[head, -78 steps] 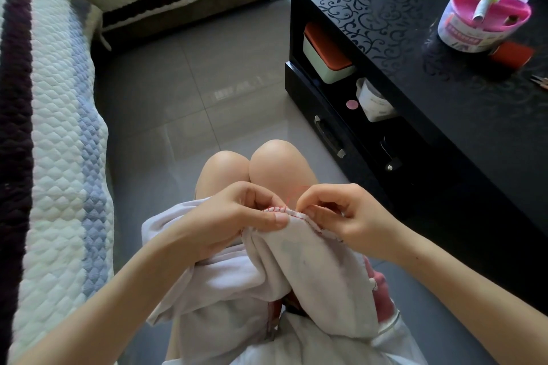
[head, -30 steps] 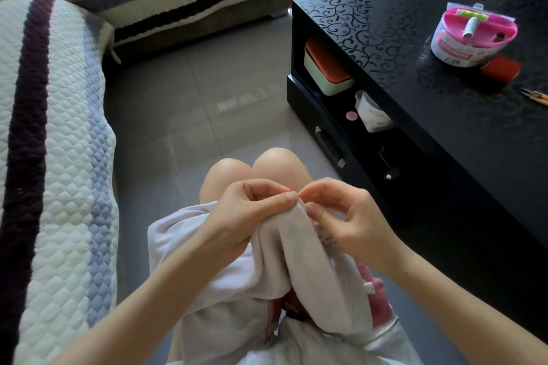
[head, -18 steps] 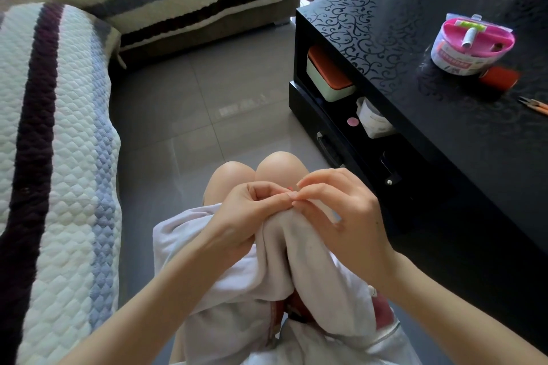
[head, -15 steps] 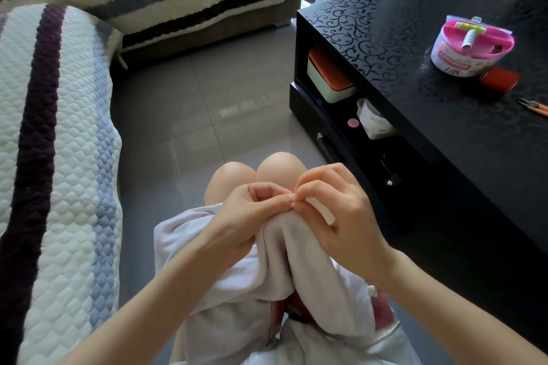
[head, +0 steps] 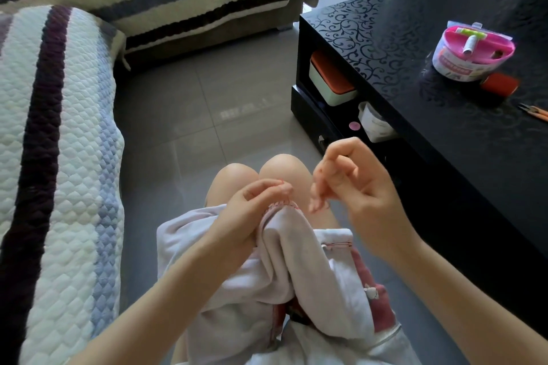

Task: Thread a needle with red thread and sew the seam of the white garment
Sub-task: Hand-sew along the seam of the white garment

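With the white garment (head: 299, 264) bunched on the lap and the left hand (head: 252, 210) pinching its red-stitched seam (head: 281, 203), the right hand (head: 355, 187), raised just beside with curled fingers too blurred to show any needle, should likely draw the thread snug without puckering.

No text can be read (the label on the pink tub (head: 462, 64) is too blurred).

The left hand (head: 249, 210) and right hand (head: 355, 190) are bare, as are both forearms and the two knees (head: 237, 178). Dark pink cloth (head: 381, 310) shows at the right hip; whether it is worn is unclear.
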